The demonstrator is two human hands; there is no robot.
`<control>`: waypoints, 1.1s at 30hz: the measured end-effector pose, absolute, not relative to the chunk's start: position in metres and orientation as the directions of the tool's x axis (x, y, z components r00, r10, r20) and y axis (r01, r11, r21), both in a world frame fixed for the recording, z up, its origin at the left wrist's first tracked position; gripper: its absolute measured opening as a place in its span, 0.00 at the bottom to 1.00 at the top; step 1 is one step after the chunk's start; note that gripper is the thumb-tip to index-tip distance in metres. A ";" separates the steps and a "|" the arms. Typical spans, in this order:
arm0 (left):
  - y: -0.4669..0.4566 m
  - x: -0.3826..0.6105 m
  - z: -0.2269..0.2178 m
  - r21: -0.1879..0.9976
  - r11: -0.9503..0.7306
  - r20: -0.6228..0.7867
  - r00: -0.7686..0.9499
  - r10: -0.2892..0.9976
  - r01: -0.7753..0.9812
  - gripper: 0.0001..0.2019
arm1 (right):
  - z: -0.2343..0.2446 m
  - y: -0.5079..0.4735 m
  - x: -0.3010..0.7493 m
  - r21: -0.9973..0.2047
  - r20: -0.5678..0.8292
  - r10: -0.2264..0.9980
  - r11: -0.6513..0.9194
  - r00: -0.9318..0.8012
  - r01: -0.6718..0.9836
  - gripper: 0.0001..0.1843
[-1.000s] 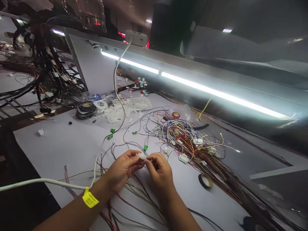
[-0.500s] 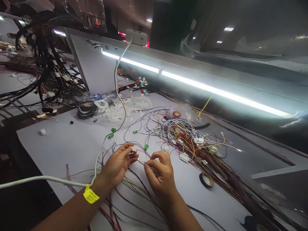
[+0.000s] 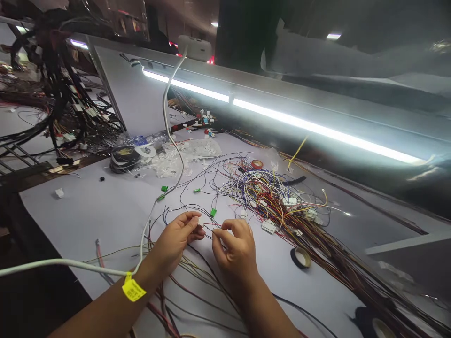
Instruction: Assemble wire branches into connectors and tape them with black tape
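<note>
My left hand (image 3: 179,237) is closed, pinching a small white connector (image 3: 200,222) between thumb and fingers. A thin wire runs between the connector and my right hand (image 3: 234,244), whose thumb and forefinger are pressed together on it. The wire's end at the connector is too small to make out clearly. Just beyond the hands lies a green connector (image 3: 213,212) on thin dark wires. Loose wires (image 3: 197,272) spread over the white tabletop beneath both wrists. A white cable with a yellow tag (image 3: 132,287) passes at my left wrist.
A large tangle of coloured wires (image 3: 260,188) with white connectors runs along the right side. A roll of black tape (image 3: 301,257) lies right of my hands. Plastic bags (image 3: 165,159) sit at the back left, below a lit tube lamp (image 3: 317,129).
My hands have come slightly closer together, and the wire end has moved to the white connector. The left fingers have closed on the connector. The view has shifted a little.
</note>
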State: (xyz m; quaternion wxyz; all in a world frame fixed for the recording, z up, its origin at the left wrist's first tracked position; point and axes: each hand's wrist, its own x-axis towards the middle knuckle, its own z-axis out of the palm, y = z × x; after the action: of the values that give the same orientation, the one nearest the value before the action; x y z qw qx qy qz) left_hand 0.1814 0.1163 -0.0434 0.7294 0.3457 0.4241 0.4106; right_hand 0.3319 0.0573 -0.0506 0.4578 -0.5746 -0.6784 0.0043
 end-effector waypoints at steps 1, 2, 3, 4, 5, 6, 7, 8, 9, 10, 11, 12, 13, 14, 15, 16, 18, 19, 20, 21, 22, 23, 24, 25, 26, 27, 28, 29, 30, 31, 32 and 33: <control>0.116 0.181 -0.043 0.853 0.428 -0.340 0.302 0.890 -0.300 0.15 | -0.050 0.057 0.332 -0.513 0.621 0.781 0.343 0.064 0.787 0.09; 0.116 0.181 -0.042 0.854 0.431 -0.346 0.301 0.889 -0.293 0.15 | -0.050 0.057 0.332 -0.497 0.623 0.781 0.346 0.049 0.796 0.09; 0.116 0.181 -0.042 0.856 0.432 -0.350 0.298 0.888 -0.285 0.16 | -0.050 0.056 0.332 -0.483 0.623 0.782 0.348 0.036 0.803 0.09; 0.117 0.181 -0.042 0.859 0.432 -0.352 0.295 0.888 -0.276 0.16 | -0.051 0.056 0.332 -0.472 0.620 0.785 0.347 0.025 0.810 0.09; 0.117 0.181 -0.043 0.863 0.429 -0.352 0.291 0.889 -0.267 0.17 | -0.051 0.056 0.333 -0.463 0.615 0.788 0.346 0.015 0.816 0.09; 0.117 0.180 -0.044 0.867 0.426 -0.352 0.287 0.891 -0.260 0.17 | -0.051 0.056 0.333 -0.454 0.610 0.792 0.346 0.004 0.821 0.09; 0.118 0.179 -0.045 0.870 0.423 -0.350 0.286 0.892 -0.254 0.18 | -0.052 0.055 0.333 -0.444 0.607 0.795 0.347 -0.008 0.826 0.09; 0.118 0.179 -0.046 0.873 0.419 -0.346 0.290 0.893 -0.250 0.18 | -0.052 0.055 0.334 -0.434 0.604 0.797 0.350 -0.020 0.830 0.09; 0.119 0.178 -0.048 0.875 0.416 -0.340 0.298 0.892 -0.246 0.19 | -0.052 0.055 0.334 -0.426 0.603 0.797 0.352 -0.029 0.833 0.09; 0.119 0.177 -0.049 0.879 0.412 -0.333 0.308 0.891 -0.241 0.19 | -0.053 0.056 0.334 -0.418 0.605 0.795 0.355 -0.035 0.836 0.09; 0.118 0.177 -0.050 0.887 0.405 -0.326 0.318 0.890 -0.223 0.19 | -0.052 0.056 0.334 -0.410 0.608 0.793 0.356 -0.039 0.840 0.10; 0.118 0.176 -0.051 0.901 0.392 -0.319 0.327 0.889 -0.187 0.19 | -0.052 0.056 0.333 -0.400 0.610 0.791 0.357 -0.046 0.844 0.10; 0.117 0.176 -0.050 0.918 0.372 -0.311 0.333 0.890 -0.137 0.19 | -0.052 0.055 0.333 -0.388 0.611 0.789 0.360 -0.056 0.849 0.09; 0.116 0.177 -0.050 0.935 0.345 -0.301 0.336 0.892 -0.078 0.19 | -0.051 0.055 0.332 -0.374 0.613 0.787 0.364 -0.068 0.853 0.09; 0.115 0.177 -0.049 0.949 0.316 -0.290 0.341 0.895 -0.023 0.18 | -0.051 0.055 0.331 -0.360 0.614 0.785 0.369 -0.080 0.857 0.09; 0.113 0.178 -0.047 0.957 0.291 -0.279 0.347 0.895 0.020 0.17 | -0.051 0.055 0.330 -0.350 0.614 0.784 0.374 -0.091 0.859 0.09; 0.111 0.179 -0.045 0.962 0.269 -0.269 0.364 0.892 0.052 0.16 | -0.051 0.055 0.329 -0.339 0.615 0.781 0.382 -0.105 0.859 0.08; 0.111 0.180 -0.044 0.962 0.266 -0.267 0.372 0.889 0.053 0.15 | -0.051 0.055 0.328 -0.340 0.615 0.782 0.384 -0.106 0.859 0.08; 0.111 0.179 -0.043 0.964 0.263 -0.262 0.376 0.889 0.050 0.15 | -0.052 0.055 0.328 -0.350 0.615 0.782 0.381 -0.097 0.856 0.08; 0.112 0.178 -0.043 0.967 0.252 -0.248 0.371 0.895 0.039 0.14 | -0.053 0.056 0.328 -0.372 0.617 0.783 0.375 -0.075 0.849 0.08; 0.113 0.177 -0.042 0.973 0.229 -0.223 0.353 0.909 0.023 0.13 | -0.054 0.056 0.329 -0.409 0.619 0.784 0.370 -0.044 0.834 0.08; 0.115 0.174 -0.041 0.981 0.195 -0.185 0.321 0.929 0.002 0.13 | -0.055 0.057 0.329 -0.452 0.619 0.785 0.368 -0.012 0.813 0.10; 0.117 0.171 -0.040 0.988 0.151 -0.139 0.281 0.950 -0.022 0.12 | -0.056 0.058 0.329 -0.494 0.613 0.790 0.373 0.010 0.785 0.15; 0.119 0.169 -0.038 0.994 0.103 -0.089 0.235 0.968 -0.047 0.11 | -0.057 0.059 0.329 -0.531 0.601 0.799 0.386 0.014 0.754 0.21; 0.121 0.166 -0.036 0.996 0.055 -0.040 0.189 0.981 -0.072 0.10 | -0.057 0.059 0.329 -0.555 0.586 0.810 0.404 -0.002 0.727 0.23; 0.123 0.163 -0.034 0.995 0.013 0.001 0.151 0.989 -0.094 0.10 | -0.057 0.060 0.329 -0.567 0.570 0.821 0.421 -0.032 0.708 0.22; 0.125 0.161 -0.032 0.993 -0.020 0.034 0.122 0.992 -0.114 0.10 | -0.057 0.060 0.329 -0.569 0.556 0.829 0.434 -0.063 0.698 0.19; 0.126 0.160 -0.031 0.990 -0.041 0.055 0.101 0.993 -0.135 0.10 | -0.057 0.060 0.329 -0.563 0.546 0.833 0.444 -0.090 0.698 0.15; 0.128 0.159 -0.030 0.987 -0.050 0.064 0.088 0.994 -0.154 0.10 | -0.057 0.061 0.329 -0.548 0.541 0.834 0.451 -0.113 0.705 0.12; 0.130 0.159 -0.030 0.985 -0.040 0.055 0.087 0.995 -0.169 0.10 | -0.057 0.062 0.331 -0.525 0.540 0.832 0.450 -0.126 0.722 0.11; 0.131 0.159 -0.030 0.982 -0.012 0.031 0.103 0.994 -0.186 0.11 | -0.058 0.063 0.333 -0.493 0.545 0.828 0.442 -0.131 0.749 0.11; 0.132 0.159 -0.031 0.978 0.030 -0.003 0.129 0.992 -0.206 0.13 | -0.060 0.065 0.335 -0.453 0.547 0.827 0.421 -0.128 0.786 0.12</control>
State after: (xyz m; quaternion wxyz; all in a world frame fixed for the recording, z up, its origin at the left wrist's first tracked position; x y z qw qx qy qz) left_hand 0.1590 0.1324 -0.0307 0.5845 0.4718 0.4162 0.5124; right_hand 0.3354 0.0652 -0.0605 0.3837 -0.5374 -0.7505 0.0270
